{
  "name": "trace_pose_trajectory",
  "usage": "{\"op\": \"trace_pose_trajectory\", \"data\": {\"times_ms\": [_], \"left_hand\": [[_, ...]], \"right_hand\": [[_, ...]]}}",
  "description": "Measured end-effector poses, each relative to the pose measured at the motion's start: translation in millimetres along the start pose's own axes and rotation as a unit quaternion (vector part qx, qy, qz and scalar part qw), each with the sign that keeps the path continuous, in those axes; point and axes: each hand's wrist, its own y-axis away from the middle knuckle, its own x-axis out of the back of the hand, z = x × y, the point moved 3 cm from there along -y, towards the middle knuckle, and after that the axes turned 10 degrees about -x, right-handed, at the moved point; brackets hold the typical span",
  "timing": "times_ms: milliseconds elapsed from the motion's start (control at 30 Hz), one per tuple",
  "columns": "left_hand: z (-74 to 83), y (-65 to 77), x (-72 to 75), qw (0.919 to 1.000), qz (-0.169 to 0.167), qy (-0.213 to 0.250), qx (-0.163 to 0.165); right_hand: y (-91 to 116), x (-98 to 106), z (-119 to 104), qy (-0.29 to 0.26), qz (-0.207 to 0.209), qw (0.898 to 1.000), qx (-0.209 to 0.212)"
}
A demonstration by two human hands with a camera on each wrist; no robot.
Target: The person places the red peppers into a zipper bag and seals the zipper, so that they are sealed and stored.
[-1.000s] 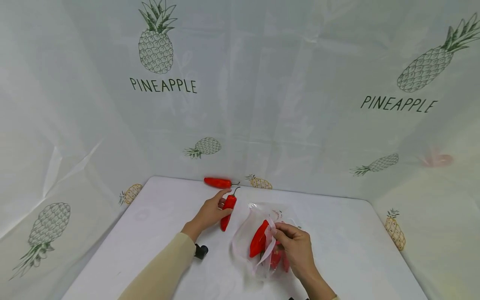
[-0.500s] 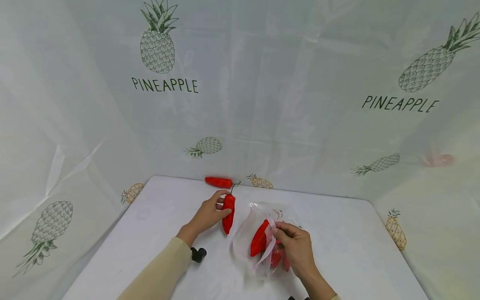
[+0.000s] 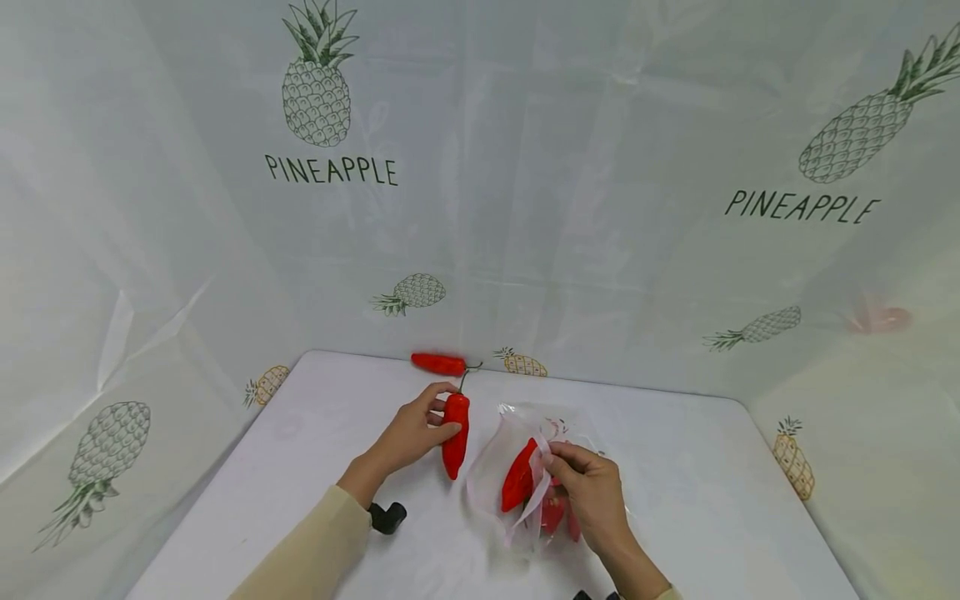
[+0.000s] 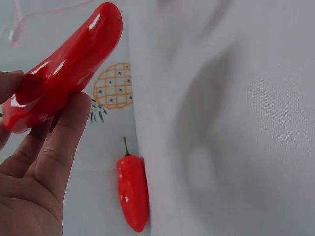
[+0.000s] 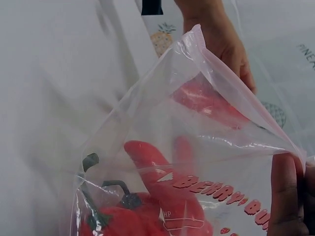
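Note:
A glossy red chili pepper (image 3: 455, 437) is held between the thumb and fingers of my left hand (image 3: 405, 433), its green stem pointing toward the back. The left wrist view shows this chili pepper (image 4: 74, 66) raised off the white surface. To its right lies a clear plastic zip bag (image 3: 483, 483) with a pink rim and red print. My right hand (image 3: 596, 496) pinches the bag's rim. Several red peppers (image 5: 152, 167) are inside the bag, seen through its film in the right wrist view. Part of the bag is hidden behind the right hand.
Another red chili pepper (image 3: 438, 364) lies along the back edge of the white table (image 3: 712, 483). A pineapple-print sheet (image 3: 562, 208) hangs behind and at both sides. A black object (image 3: 388, 518) sits by the left wrist.
My left hand has drawn slightly back toward me with the chili pepper, which now stands closer to upright in the head view. The right hand keeps its place at the bag's rim.

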Motion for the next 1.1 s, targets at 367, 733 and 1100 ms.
{"op": "trace_pose_trajectory", "data": {"times_ms": [367, 733, 1100], "left_hand": [[27.2, 18.5, 3.5, 0.9984, -0.045, 0.029, -0.019], [49.5, 34.4, -5.6, 0.987, -0.152, 0.05, -0.017], [59.0, 34.6, -22.6, 0.9735, -0.227, 0.028, -0.003]], "right_hand": [[-1, -2, 1, 0.001, 0.001, 1.0, 0.006], [-1, -3, 0, 0.003, 0.002, 1.0, 0.009], [-3, -3, 0, 0.012, 0.005, 1.0, 0.005]]}}
